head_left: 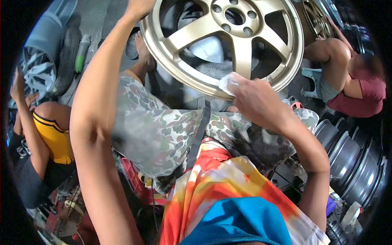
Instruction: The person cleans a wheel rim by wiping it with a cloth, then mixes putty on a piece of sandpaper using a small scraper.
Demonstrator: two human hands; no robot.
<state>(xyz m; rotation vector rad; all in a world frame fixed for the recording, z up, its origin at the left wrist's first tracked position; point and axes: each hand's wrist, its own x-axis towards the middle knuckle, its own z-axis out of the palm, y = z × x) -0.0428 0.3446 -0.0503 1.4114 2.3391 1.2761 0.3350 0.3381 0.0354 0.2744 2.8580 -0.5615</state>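
A gold multi-spoke wheel rim (pixel 196 34) is tilted in front of my knees, with bolt holes around its hub. My left hand (pixel 139 7) grips its upper left edge; the top of the picture cuts off most of the fingers. Bunched in my right hand (pixel 257 96) is a white cloth or wipe (pixel 227 85), pressed against the near lip of the rim. That hand is slightly blurred, its fingers closed around the white piece. Through the spoke gaps, a dark tyre-like ring and a pale round surface show beneath.
At left, a seated person in yellow shorts (pixel 51 136) is beside a silver wheel (pixel 38 69), a tyre (pixel 68 57) and a green-and-grey tool (pixel 81 55). A person in a maroon shirt (pixel 359 98) sits at right, near another gold wheel (pixel 316 16). Stacked dark rims (pixel 347 159) stand at lower right.
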